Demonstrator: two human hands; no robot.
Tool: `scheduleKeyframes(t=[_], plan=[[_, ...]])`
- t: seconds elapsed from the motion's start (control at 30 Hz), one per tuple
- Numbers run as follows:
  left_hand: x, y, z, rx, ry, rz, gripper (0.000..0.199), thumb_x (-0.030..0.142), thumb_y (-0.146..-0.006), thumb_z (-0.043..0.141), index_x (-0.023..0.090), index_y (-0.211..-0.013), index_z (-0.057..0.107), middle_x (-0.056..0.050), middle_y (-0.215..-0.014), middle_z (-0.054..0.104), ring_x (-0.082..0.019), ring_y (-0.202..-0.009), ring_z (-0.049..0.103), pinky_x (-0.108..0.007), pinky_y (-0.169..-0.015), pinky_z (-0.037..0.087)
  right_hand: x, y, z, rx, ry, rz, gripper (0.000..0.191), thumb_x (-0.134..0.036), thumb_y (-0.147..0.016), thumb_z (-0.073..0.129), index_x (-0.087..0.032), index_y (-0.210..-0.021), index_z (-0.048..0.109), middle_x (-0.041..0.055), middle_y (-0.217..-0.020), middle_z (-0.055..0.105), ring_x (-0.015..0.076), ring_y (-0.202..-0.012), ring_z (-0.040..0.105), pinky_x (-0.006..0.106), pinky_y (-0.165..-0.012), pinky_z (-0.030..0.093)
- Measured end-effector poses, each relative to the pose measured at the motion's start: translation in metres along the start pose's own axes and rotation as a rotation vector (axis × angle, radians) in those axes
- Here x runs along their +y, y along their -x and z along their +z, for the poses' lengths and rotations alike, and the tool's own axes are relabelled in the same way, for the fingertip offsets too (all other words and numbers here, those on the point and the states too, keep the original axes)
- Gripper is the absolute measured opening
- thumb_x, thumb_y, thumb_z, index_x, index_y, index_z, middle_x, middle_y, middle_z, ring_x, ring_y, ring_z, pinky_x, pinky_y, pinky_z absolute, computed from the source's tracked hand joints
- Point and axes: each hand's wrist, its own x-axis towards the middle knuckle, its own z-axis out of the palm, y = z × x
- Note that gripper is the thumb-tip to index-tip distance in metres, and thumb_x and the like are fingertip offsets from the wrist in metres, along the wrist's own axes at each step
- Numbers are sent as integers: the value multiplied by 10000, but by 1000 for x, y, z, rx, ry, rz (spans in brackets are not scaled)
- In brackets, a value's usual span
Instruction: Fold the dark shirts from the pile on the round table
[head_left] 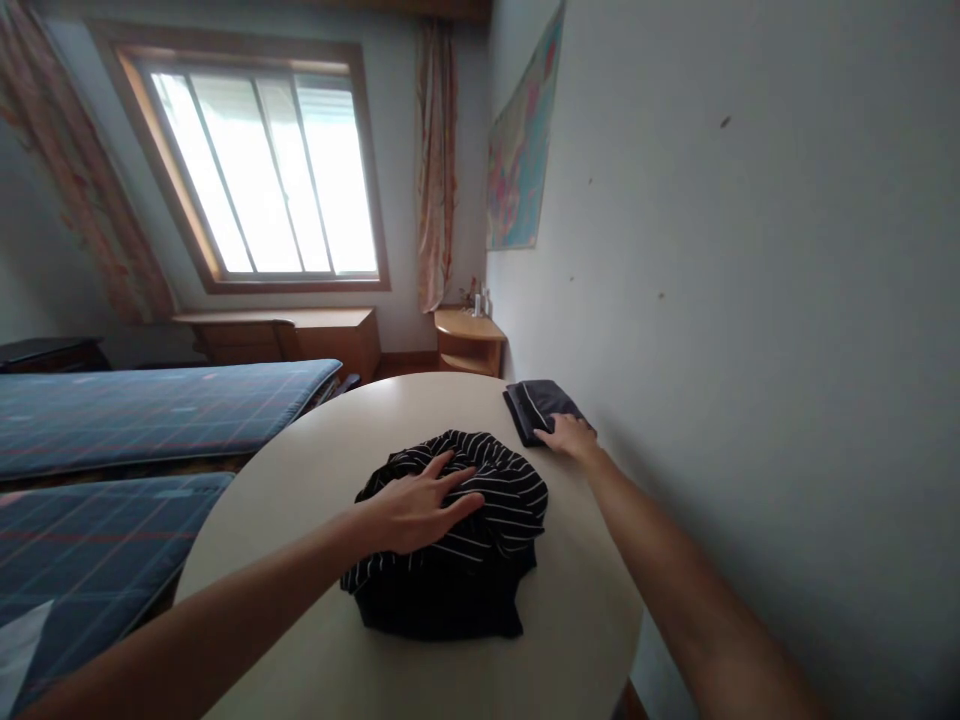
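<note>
A crumpled black garment with white stripes [510, 500] lies bunched in the middle of the round cream table [292, 540]. Plain black cloth [442, 600] shows beneath its near side. My left hand [420, 505] rests on top of the striped garment with its fingers spread. At the table's far right, a folded dark garment with a thin white line [544, 400] lies close to the wall. My right hand [570, 437] is on its near edge, thumb apart from the fingers; the fingertips are partly hidden, so a grip on the cloth cannot be made out.
The white wall [735, 330] runs close along the table's right side. Left of the table are two blue plaid mattresses [150, 415]. A desk [322, 325] and a small corner shelf [469, 325] stand behind, near the window [262, 180].
</note>
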Motion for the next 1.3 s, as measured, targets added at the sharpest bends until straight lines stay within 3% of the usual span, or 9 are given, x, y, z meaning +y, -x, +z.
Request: scheduleKeyframes(t=[0.27,0.4,0.5,0.63,0.73,0.8,1.03,1.17,1.3], plan=[[29,29,-60,327,-326,-222,663,679,-967,260,272,-1098,766,-136,-1070,737,-386,-1020,678,-522,-885,482,16,-14,6,122,-152,4,329,-295,-979,466,-234,-1266,614,129,-1183,689,276,-1085,650,368,-898,481],[30,19,-49,473,-370,-50,585,630,-965,378,287,-1397,572,-141,-1464,512,-440,-1287,506,-574,-988,437,18,-24,-16,280,-276,-20,332,-280,-1005,374,-220,-1263,575,127,-1107,708,264,-1027,665,345,-864,486],[17,7,-17,211,-344,237,655,532,-954,496,402,-1556,274,-52,-1664,165,-436,-1476,215,-604,-1123,305,21,-33,-42,567,-539,-96,271,-296,-975,400,-197,-1127,601,134,-1074,699,267,-1037,639,371,-898,484],[7,5,5,-77,-264,258,760,579,-915,554,398,-1571,217,-74,-1670,85,-482,-1483,91,-693,-1117,237,20,-43,-87,841,-910,-216,303,-436,-948,435,-193,-1046,587,97,-1022,673,233,-980,613,415,-926,490],[13,4,-13,-52,-113,301,621,663,-943,440,341,-1472,475,-75,-1613,315,-432,-1480,205,-642,-1153,225,6,-38,-124,815,-1175,-336,369,-511,-946,431,-225,-1147,549,52,-1063,648,191,-976,618,384,-881,522],[20,-3,-31,155,41,311,552,584,-987,406,261,-1406,563,-104,-1483,513,-353,-1402,411,-535,-1159,305,-13,-26,-147,742,-1258,-400,399,-543,-954,414,-258,-1211,523,38,-1093,643,179,-987,625,358,-859,535],[46,-53,-70,644,693,311,1063,428,-725,822,250,-1579,214,-133,-1397,579,-283,-1140,639,-439,-995,498,-100,43,-196,414,-1285,-737,510,-692,-900,465,-308,-1226,543,7,-1038,647,186,-950,629,329,-772,560],[56,-69,-84,759,867,316,496,302,-705,805,155,-1163,683,-66,-989,745,-278,-1007,673,-381,-921,529,-126,61,-194,292,-1257,-813,472,-637,-906,500,-274,-1203,545,10,-973,647,176,-875,623,322,-770,547],[47,-76,-97,823,1192,147,38,161,-719,668,135,-745,679,-36,-646,672,-219,-683,664,-309,-629,551,-125,75,-184,507,-993,-646,403,-474,-938,519,-248,-1269,485,50,-1045,641,190,-883,611,368,-836,512]])
